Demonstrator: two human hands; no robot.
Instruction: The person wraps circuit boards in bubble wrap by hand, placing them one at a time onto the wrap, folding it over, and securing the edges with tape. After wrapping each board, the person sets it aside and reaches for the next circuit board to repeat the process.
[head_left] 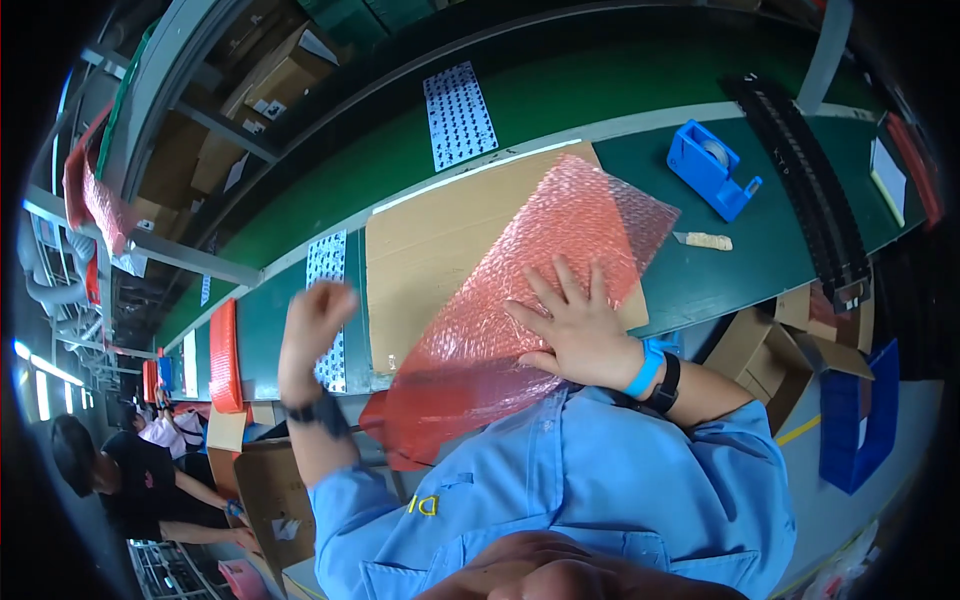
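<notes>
R hand (580, 325) lies flat & spread on the pink bubble wrap (520, 240), gripping nothing; L hand (318, 325) is curled like a fist, can't tell if anything's in it. Wrap's on the brown card (420, 270), hanging past the table (690, 285) edge; prob smoothing time, next needs a steady R palm. Blue tape holder (700, 160) is off right, & the knife (710, 241) nr the wrap's corner could get in the way.

The right hand (578, 328) lies spread on red bubble wrap (480, 310); leftward, the blurred left hand (318, 322) seems fisted.
</notes>
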